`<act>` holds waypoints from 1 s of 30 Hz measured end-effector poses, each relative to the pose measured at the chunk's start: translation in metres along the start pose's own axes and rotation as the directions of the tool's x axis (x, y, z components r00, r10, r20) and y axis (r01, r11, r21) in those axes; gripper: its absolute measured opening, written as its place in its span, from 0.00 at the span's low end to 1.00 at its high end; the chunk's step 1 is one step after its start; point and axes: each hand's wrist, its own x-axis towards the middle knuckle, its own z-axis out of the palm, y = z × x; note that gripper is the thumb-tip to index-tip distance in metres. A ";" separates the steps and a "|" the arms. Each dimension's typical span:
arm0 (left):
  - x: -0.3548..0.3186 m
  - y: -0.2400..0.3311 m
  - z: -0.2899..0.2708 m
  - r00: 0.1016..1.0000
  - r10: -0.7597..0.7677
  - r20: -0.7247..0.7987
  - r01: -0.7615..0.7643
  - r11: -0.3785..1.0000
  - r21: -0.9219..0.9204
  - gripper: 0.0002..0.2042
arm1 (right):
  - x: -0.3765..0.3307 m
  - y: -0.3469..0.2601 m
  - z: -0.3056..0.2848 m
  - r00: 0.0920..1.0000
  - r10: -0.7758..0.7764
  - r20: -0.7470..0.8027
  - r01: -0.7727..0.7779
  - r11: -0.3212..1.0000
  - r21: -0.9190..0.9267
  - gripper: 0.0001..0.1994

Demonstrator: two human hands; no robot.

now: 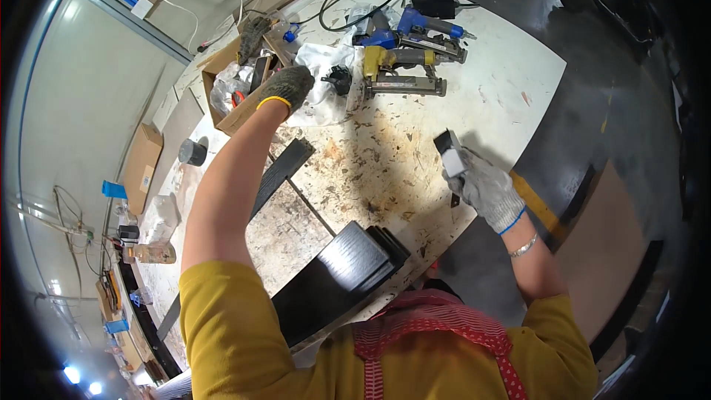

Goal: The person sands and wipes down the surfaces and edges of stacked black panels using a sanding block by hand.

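My left hand (289, 89), in a dark grey glove with a yellow cuff, is over the edge of an open cardboard box (235, 120), beside a crumpled white cloth (329, 107). Its fingers curl out of sight, so whether they grip anything is hidden. A small black object (338, 80) lies on the cloth just right of it. My right hand (485, 187), gloved in pale grey with a blue cuff, is closed around a small block (452, 157) with black and pale grey faces, near the table's right edge.
A yellow nail gun (404, 72) and a blue nail gun (429, 26) lie behind the cloth on the stained white table (511, 74). Stacked black boards (337, 270) sit at the near edge; a narrow black board (281, 170) lies under my left forearm. A dark round container (192, 152) stands left.
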 end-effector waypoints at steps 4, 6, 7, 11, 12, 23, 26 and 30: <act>0.031 0.013 0.033 0.931 -0.339 0.135 0.362 0.903 -0.233 0.33 | 0.046 -0.002 0.003 0.966 -0.244 -0.081 0.146 0.782 -0.605 0.19; 0.045 0.005 0.055 0.894 -0.416 0.164 0.447 0.848 -0.285 0.34 | 0.070 0.000 0.002 0.888 -0.319 0.332 0.452 0.471 -0.757 0.21; 0.050 0.001 0.061 0.887 -0.425 0.181 0.461 0.840 -0.288 0.34 | 0.085 0.001 0.012 0.915 -0.226 0.334 0.385 0.738 -0.554 0.33; 0.055 -0.032 0.103 0.929 -0.331 0.168 0.358 0.919 -0.167 0.27 | 0.130 -0.002 0.085 0.983 0.023 -0.182 -0.149 0.679 -0.719 0.42; 0.065 -0.008 0.086 0.935 -0.308 0.175 0.337 0.925 -0.175 0.27 | 0.146 -0.002 0.076 0.979 0.010 -0.204 -0.156 0.682 -0.714 0.42; 0.027 0.016 0.020 0.824 -0.555 0.114 0.447 0.513 -0.733 0.15 | 0.242 0.028 0.097 0.989 -0.074 -0.130 -0.031 0.751 -0.659 0.20; 0.024 0.026 0.015 0.775 -0.599 0.200 0.390 0.205 -0.898 0.12 | 0.259 0.032 0.073 0.986 -0.045 -0.158 -0.080 0.708 -0.702 0.18; 0.008 0.015 0.023 0.685 -0.643 0.342 0.289 -0.191 -0.938 0.08 | 0.244 0.037 0.088 0.800 -0.223 0.557 0.391 -0.512 -0.765 0.26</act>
